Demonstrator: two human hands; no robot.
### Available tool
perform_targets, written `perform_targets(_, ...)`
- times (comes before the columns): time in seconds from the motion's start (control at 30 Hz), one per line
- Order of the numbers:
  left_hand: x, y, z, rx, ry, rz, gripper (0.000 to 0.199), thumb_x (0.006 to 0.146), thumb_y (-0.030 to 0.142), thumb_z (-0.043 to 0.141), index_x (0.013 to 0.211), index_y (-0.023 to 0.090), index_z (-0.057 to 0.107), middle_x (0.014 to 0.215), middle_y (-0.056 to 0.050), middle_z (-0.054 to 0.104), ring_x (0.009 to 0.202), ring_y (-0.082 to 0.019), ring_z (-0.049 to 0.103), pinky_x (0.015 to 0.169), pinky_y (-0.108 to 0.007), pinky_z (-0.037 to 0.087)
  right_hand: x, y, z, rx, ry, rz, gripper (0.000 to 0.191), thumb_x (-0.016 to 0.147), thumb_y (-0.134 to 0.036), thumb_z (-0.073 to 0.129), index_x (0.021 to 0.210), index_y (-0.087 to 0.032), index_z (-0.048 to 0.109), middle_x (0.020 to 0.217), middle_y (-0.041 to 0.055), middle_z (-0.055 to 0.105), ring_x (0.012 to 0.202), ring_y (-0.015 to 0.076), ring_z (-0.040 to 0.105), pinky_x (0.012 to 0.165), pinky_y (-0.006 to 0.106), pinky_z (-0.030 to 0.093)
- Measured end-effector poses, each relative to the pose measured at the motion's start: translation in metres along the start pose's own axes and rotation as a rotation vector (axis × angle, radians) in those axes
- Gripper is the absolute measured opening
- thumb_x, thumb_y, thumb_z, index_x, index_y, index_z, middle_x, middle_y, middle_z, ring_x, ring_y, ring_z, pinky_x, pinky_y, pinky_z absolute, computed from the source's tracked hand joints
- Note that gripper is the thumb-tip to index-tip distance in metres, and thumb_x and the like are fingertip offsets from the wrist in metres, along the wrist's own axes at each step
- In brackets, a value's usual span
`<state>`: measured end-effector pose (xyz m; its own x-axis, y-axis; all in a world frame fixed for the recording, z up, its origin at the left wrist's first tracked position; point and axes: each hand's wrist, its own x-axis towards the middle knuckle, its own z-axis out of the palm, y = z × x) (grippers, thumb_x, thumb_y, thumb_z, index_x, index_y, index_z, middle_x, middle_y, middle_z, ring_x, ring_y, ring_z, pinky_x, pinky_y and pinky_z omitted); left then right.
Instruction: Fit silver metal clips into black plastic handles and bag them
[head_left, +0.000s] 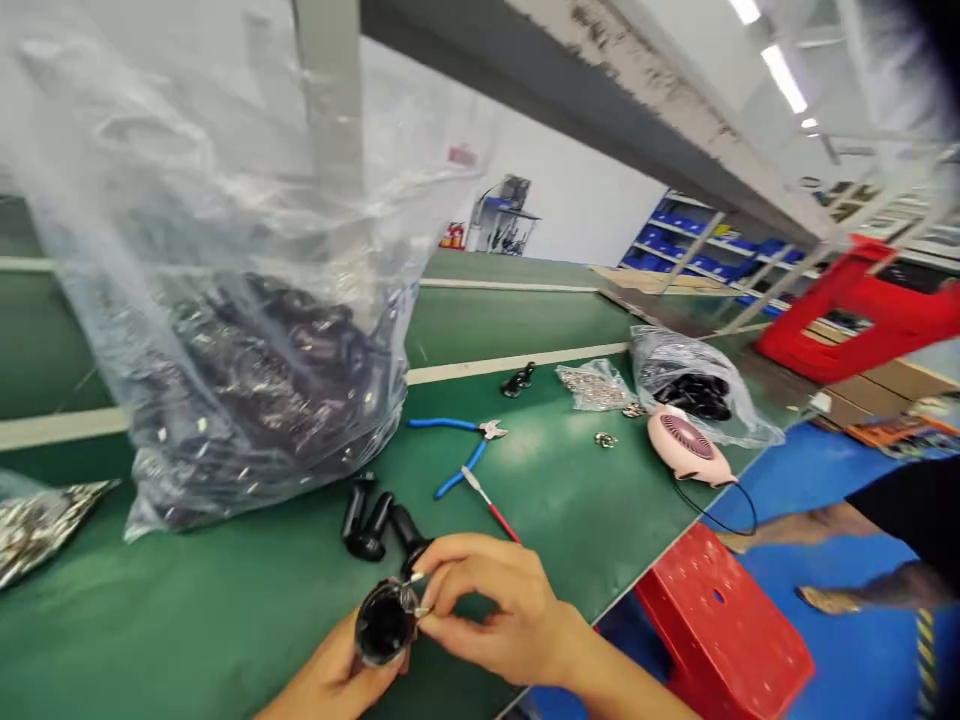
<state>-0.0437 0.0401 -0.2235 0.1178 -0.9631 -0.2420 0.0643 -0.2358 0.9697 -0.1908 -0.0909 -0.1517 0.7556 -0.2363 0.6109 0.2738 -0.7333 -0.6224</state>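
The left hand (334, 682) grasps a round black plastic fitting (385, 622) just above the near part of the green desk (570, 520), wrapped around its body with the dark, glossy open end tilted up. The right hand (501, 605) comes in from the other side, its thumb and forefinger pinching a small silver metal clip (415, 592) at the fitting's rim (its exact shape is too small to tell). The fitting looks light and stiff, though its smooth shell could slip, so the body offers the surest hold and leaves the rim free. The clip looks fiddly and easy to drop, best taken between the fingertips.

Just beyond the hands lie three black moulded parts (367, 522), with blue-handled side cutters (457, 445) and a red-handled tool (491, 508) nearby. A large clear plastic bag (247, 400) of black parts slumps on the desk to the left. Farther off are a small bag of silver pieces (596, 387), another bag of black parts (694, 388) and a pink handheld device (686, 445). A red plastic stool (720, 625) stands on the blue floor (832, 650), beside another person's limbs (802, 525).
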Motion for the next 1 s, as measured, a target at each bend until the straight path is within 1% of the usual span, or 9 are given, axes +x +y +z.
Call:
perform_targets(0.1,0.003,0.006,-0.006,0.166,-0.17,0.163,0.04,0.083,0.055,0.049,0.094,0.018,0.058,0.086,-0.005,0.056,0.088,-0.021,0.051,0.093,-0.035,0.041,0.002,0.0,0.004,-0.022,-0.123,-0.039,0.008,0.079,-0.013,0.064,0.077,-0.013,0.056,0.092,0.0106,0.066,0.084,0.0136,0.064,0.075,0.021,0.053)
perform_targets(0.2,0.003,0.011,-0.01,0.221,-0.241,0.266,0.025,0.085,0.04,0.046,0.092,0.018,0.054,0.089,-0.004,0.053,0.085,-0.018,0.048,0.084,-0.028,0.042,0.001,0.004,0.009,-0.079,-0.259,-0.08,0.008,0.08,-0.014,0.063,0.078,-0.014,0.055,0.098,0.0097,0.066,0.079,0.0122,0.064,0.074,0.022,0.052)
perform_targets(0.3,0.001,0.011,-0.011,0.267,-0.242,0.28,0.014,0.079,0.028,0.048,0.09,0.018,0.047,0.081,0.0,0.046,0.072,-0.014,0.042,0.068,-0.023,0.04,0.002,0.006,0.01,-0.097,-0.39,-0.077,0.005,0.082,-0.015,0.06,0.079,-0.015,0.056,0.099,0.0076,0.066,0.079,0.0114,0.063,0.073,0.022,0.05)
perform_targets(0.43,0.0,0.011,-0.011,0.231,-0.293,0.268,0.026,0.072,0.013,0.047,0.096,0.02,0.041,0.078,0.003,0.039,0.064,-0.01,0.034,0.058,-0.021,0.033,0.004,0.006,0.006,-0.066,-0.505,0.067,0.006,0.084,-0.018,0.059,0.079,-0.016,0.057,0.095,0.0066,0.067,0.084,0.012,0.063,0.077,0.021,0.049)
perform_targets(0.5,0.002,0.012,-0.012,0.126,-0.333,0.252,0.034,0.07,0.008,0.044,0.1,0.021,0.038,0.081,0.003,0.041,0.066,-0.01,0.037,0.058,-0.021,0.033,0.003,0.007,0.004,-0.062,-0.494,0.136,0.005,0.084,-0.018,0.06,0.08,-0.016,0.058,0.097,0.0067,0.066,0.089,0.0124,0.063,0.08,0.021,0.049)
perform_targets(0.63,0.007,0.005,-0.015,-0.144,-0.426,0.19,0.049,0.063,0.008,0.042,0.11,0.022,0.035,0.096,-0.001,0.049,0.087,-0.015,0.046,0.068,-0.024,0.036,-0.007,0.015,0.004,-0.042,-0.364,0.305,0.007,0.079,-0.015,0.065,0.077,-0.018,0.059,0.099,0.0044,0.067,0.091,0.012,0.063,0.082,0.021,0.048)
perform_targets(0.77,0.012,-0.006,-0.019,-0.265,-0.457,0.089,0.065,0.052,0.013,0.04,0.116,0.021,0.038,0.099,-0.002,0.049,0.076,-0.013,0.04,0.065,-0.026,0.032,-0.016,0.022,0.009,0.02,-0.253,0.605,0.011,0.072,-0.014,0.069,0.07,-0.018,0.059,0.091,0.0029,0.068,0.086,0.0131,0.064,0.079,0.023,0.049)
perform_targets(0.87,0.012,-0.009,-0.019,-0.298,-0.434,0.036,0.068,0.052,0.016,0.042,0.119,0.021,0.039,0.099,-0.003,0.048,0.077,-0.014,0.037,0.065,-0.027,0.03,-0.017,0.023,0.014,0.106,-0.186,0.777,0.011,0.071,-0.015,0.07,0.067,-0.017,0.059,0.088,0.0039,0.067,0.085,0.0154,0.064,0.075,0.025,0.051)
perform_targets(1.0,0.008,-0.007,-0.019,-0.223,-0.373,0.05,0.073,0.054,0.017,0.043,0.126,0.022,0.036,0.101,-0.005,0.048,0.082,-0.017,0.04,0.066,-0.027,0.034,-0.015,0.018,0.015,0.107,-0.159,0.769,0.01,0.071,-0.018,0.071,0.067,-0.017,0.061,0.088,0.0043,0.067,0.084,0.0158,0.064,0.075,0.026,0.052)
